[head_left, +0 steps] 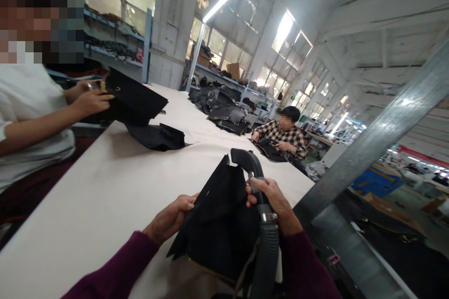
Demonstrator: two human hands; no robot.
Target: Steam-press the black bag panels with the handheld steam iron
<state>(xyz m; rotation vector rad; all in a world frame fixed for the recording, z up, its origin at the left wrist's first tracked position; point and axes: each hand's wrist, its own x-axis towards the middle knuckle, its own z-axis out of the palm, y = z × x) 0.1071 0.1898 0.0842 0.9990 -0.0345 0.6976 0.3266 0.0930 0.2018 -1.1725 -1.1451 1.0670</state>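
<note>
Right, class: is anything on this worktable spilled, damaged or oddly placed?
Nothing stands out. The left hand holds a black fabric piece, the right hand a grey hose; another black piece lies loose on the table.

Black fabric piece (217,215) held upright, grey hose nozzle (251,163) against it

**Matt cloth, dull plastic, bright metal**

The black piece (217,215) looks like soft, matt cloth, slightly fuzzy, with a paler, stiffer edge along the bottom. The nozzle (249,162) is smooth dark-grey plastic with a faint sheen. The hose (267,254) under it is ribbed grey plastic, joined by a shiny metal clamp (269,217). The tabletop (105,187) is smooth, matt and cream. The slanting beam (379,135) is dull, streaky grey metal.
</note>
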